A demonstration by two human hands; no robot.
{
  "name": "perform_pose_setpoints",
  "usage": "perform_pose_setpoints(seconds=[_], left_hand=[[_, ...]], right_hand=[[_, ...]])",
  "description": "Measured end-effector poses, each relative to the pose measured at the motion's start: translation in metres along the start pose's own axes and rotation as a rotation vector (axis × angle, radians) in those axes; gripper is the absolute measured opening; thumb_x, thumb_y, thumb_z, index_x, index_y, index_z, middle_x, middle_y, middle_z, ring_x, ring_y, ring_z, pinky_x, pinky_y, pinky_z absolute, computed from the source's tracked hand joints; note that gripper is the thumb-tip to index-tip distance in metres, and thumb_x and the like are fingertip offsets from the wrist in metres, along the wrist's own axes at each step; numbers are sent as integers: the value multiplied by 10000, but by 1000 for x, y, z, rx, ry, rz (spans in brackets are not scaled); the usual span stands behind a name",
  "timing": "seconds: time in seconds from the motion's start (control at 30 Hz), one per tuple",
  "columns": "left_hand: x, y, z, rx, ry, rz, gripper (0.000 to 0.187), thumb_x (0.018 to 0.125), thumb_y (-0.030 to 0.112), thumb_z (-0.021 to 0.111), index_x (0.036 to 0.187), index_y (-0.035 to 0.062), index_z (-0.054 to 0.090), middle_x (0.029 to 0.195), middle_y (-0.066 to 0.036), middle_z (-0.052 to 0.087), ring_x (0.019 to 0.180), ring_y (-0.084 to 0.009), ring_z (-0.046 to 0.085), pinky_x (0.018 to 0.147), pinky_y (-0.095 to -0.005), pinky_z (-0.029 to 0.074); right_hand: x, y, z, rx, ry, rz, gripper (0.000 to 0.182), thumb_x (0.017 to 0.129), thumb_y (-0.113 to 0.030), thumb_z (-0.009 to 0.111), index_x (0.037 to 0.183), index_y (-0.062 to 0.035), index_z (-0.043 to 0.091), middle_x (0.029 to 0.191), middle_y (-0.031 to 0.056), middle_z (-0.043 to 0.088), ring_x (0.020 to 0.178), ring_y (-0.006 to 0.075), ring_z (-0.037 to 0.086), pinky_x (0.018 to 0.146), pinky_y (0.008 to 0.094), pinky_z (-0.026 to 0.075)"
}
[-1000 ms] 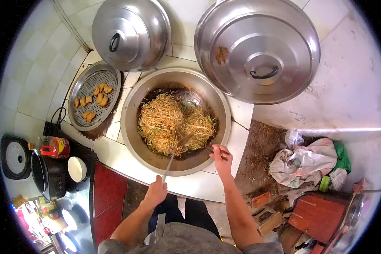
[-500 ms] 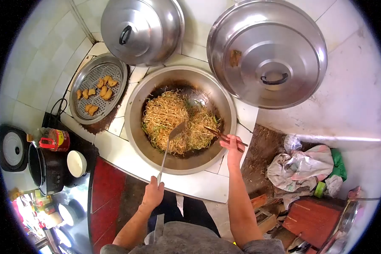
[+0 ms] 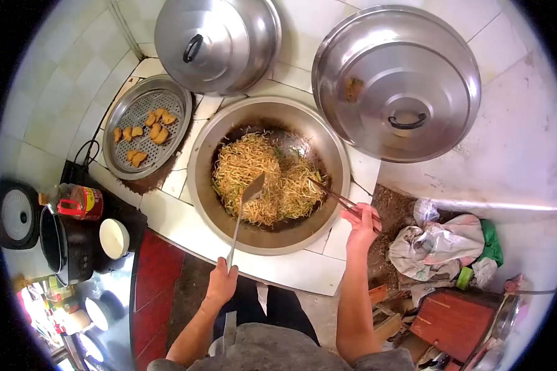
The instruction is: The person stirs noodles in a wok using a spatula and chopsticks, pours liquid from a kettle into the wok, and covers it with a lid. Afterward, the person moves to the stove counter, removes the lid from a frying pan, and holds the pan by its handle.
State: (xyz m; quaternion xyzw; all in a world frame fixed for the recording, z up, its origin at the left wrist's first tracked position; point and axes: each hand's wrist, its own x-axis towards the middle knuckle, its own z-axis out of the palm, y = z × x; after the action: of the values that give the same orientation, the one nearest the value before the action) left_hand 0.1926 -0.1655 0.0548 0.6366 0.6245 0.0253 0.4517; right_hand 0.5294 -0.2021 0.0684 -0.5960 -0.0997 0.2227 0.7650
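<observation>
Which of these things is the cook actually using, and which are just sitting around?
In use: wok, noodles, spatula in left hand, chopsticks in right hand.

Lying about: two lids, steamer tray, rice cooker, bowl, rags.

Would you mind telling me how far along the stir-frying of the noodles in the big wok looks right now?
Done: the noodles are already in the wok, mixed with green shreds, and both lids are off. In hand: the left hand holds a spatula in the noodles; the right hand holds chopsticks at their edge. Left: the noodles are not yet dished out, and no serving plate is visible beside the wok.
</observation>
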Motion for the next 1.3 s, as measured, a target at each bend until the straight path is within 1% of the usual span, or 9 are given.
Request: perform_pose_setpoints(seconds=[0.23,0.3,0.4,0.5,0.77,0.8,0.9,1.07,1.3], left_hand=[[5,-7,-4,-116,109,-77,287,853,210,521,933,-42,411,828,-335,557,842,-515,525,708,-492,434],[5,-10,-7,-132,108,-115,291,851,214,521,942,-42,414,846,-335,559,851,-509,531,718,-488,434],[5,-30,-3,-205,39,-195,315,868,205,514,1036,-48,430,844,-247,551,763,-328,546,702,-427,438],[-3,-23,1,-184,152,-33,318,854,217,516,1034,-36,444,902,-327,566,880,-491,546,749,-477,438],[-9,-11,1,-133,74,-76,291,859,213,523,999,-27,435,858,-333,563,872,-514,524,724,-505,435],[-7,-8,1,-123,52,-91,284,859,215,525,977,-26,432,844,-334,563,860,-518,522,714,-511,434],[-4,-4,0,-119,69,-69,278,858,223,532,910,-25,418,803,-332,558,830,-523,521,685,-520,429],[-5,-5,2,-147,78,-66,297,857,236,536,904,-30,413,796,-327,555,824,-523,519,683,-517,428],[-3,-8,0,-177,117,-108,306,848,233,538,912,-42,419,810,-333,554,826,-515,531,697,-502,431]], right_hand=[[-60,17,30,-301,-309,288,253,937,-224,523,997,-2,630,861,99,656,669,192,674,665,293,547],[-51,45,21,-267,-253,287,286,933,-248,538,1025,8,626,916,105,650,680,178,663,676,262,521],[-15,93,9,-271,-129,124,273,937,-225,528,1030,17,614,940,106,628,665,157,630,672,251,500],[7,104,16,-442,-82,241,256,937,-203,525,972,34,615,941,102,626,681,155,627,676,262,498],[6,88,13,-207,-208,-99,182,901,-91,564,847,73,620,909,80,628,663,138,612,583,232,508],[8,86,16,-409,-174,147,184,895,-91,571,823,70,627,908,62,627,667,133,611,581,235,505],[19,97,35,-374,-108,206,130,898,-93,568,909,24,624,886,61,633,644,123,611,548,242,489],[40,132,45,-381,-112,120,130,916,-102,539,926,7,610,851,85,638,578,149,617,522,251,484],[35,82,40,-138,-133,160,223,932,-150,511,885,52,593,893,144,643,609,221,657,565,329,578]])
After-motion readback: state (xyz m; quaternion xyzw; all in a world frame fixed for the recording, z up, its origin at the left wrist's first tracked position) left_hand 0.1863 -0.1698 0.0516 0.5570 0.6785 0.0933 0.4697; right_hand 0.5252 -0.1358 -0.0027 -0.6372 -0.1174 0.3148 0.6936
